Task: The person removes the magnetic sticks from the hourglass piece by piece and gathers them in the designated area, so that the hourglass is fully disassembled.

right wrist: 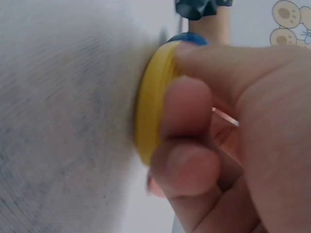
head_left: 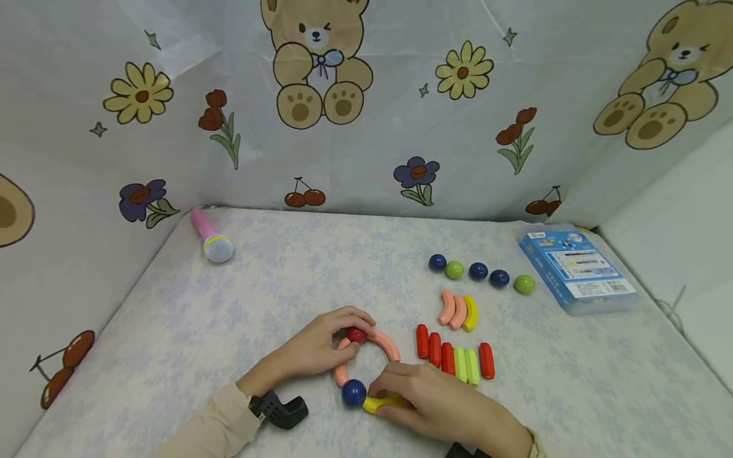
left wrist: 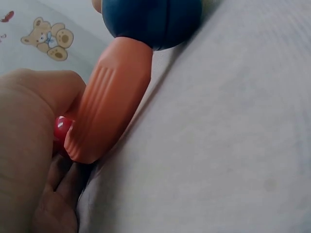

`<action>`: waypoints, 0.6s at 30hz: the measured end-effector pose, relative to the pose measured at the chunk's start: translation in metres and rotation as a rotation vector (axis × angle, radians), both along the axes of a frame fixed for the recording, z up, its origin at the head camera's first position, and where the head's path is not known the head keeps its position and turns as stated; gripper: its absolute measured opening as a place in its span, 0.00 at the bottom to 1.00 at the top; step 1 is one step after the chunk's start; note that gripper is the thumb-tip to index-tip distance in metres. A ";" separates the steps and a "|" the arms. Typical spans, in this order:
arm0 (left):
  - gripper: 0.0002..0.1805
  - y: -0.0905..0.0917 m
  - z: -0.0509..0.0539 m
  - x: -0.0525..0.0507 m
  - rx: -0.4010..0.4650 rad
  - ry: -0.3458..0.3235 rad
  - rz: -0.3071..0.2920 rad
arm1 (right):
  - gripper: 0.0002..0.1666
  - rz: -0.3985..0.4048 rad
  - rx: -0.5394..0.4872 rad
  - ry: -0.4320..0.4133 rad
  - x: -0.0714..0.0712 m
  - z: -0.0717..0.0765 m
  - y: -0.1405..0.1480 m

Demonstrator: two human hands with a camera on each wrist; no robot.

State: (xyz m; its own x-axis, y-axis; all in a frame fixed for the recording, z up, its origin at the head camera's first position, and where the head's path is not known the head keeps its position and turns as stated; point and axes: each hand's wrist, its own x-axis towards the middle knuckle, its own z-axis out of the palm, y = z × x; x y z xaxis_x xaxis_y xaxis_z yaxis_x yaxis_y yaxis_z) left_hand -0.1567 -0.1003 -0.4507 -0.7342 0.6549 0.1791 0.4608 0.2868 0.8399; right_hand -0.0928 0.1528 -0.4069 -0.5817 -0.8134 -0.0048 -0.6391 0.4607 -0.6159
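My left hand (head_left: 314, 345) grips a red ball (head_left: 356, 334) at the top of a rough ring of toy pieces, thumb on one side and fingers on the other. From that ball one salmon-pink curved rod (left wrist: 114, 92) runs down to a dark blue ball (head_left: 354, 394). A second pink curved rod (head_left: 387, 345) arcs off to the right, its lower end beside my right hand (head_left: 438, 401). That hand pinches a yellow curved rod (right wrist: 151, 104), whose left end meets the blue ball in the head view. Fingers partly cover the yellow rod and the red ball.
To the right lie short red rods (head_left: 422, 341) and light green rods (head_left: 472, 367), with pink and yellow curved rods (head_left: 471, 313) above. Farther back are loose blue and green balls (head_left: 524, 284). A blue box (head_left: 578, 261) stands far right; a pink toy microphone (head_left: 212, 236) lies far left.
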 end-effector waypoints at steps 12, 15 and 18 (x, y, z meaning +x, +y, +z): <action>0.19 0.000 0.001 -0.001 -0.018 -0.002 0.003 | 0.08 -0.045 0.021 -0.037 0.000 -0.002 -0.001; 0.19 0.000 0.001 -0.001 -0.021 -0.003 0.004 | 0.07 -0.046 0.025 -0.032 0.001 -0.003 -0.001; 0.18 0.000 0.001 -0.001 -0.022 -0.003 0.005 | 0.09 -0.051 0.039 -0.031 0.001 -0.003 -0.002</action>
